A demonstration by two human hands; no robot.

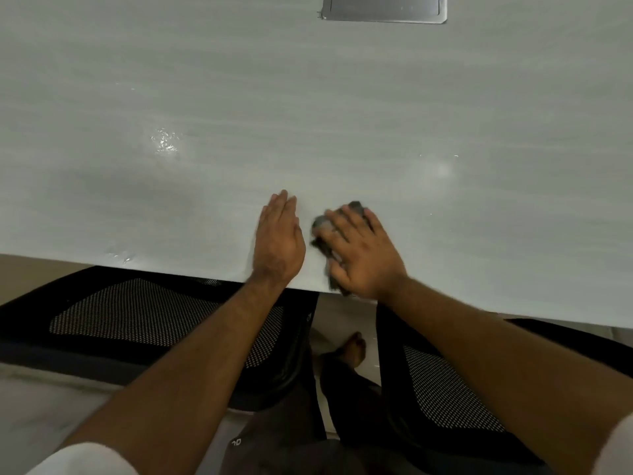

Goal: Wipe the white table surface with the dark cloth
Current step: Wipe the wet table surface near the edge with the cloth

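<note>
We see the white table surface (342,114), pale and faintly streaked, with glossy wet patches toward nine o'clock, filling the upper frame. The dark cloth (323,240), grey and bunched, lies flat on it at the near edge, toward five o'clock of centre.

This looks like an office or meeting room. A long white table (342,97) has a grey metal cable hatch (383,7) set flush at its far edge, and two black mesh-backed office chairs (154,323) stand tucked against its near edge.
</note>
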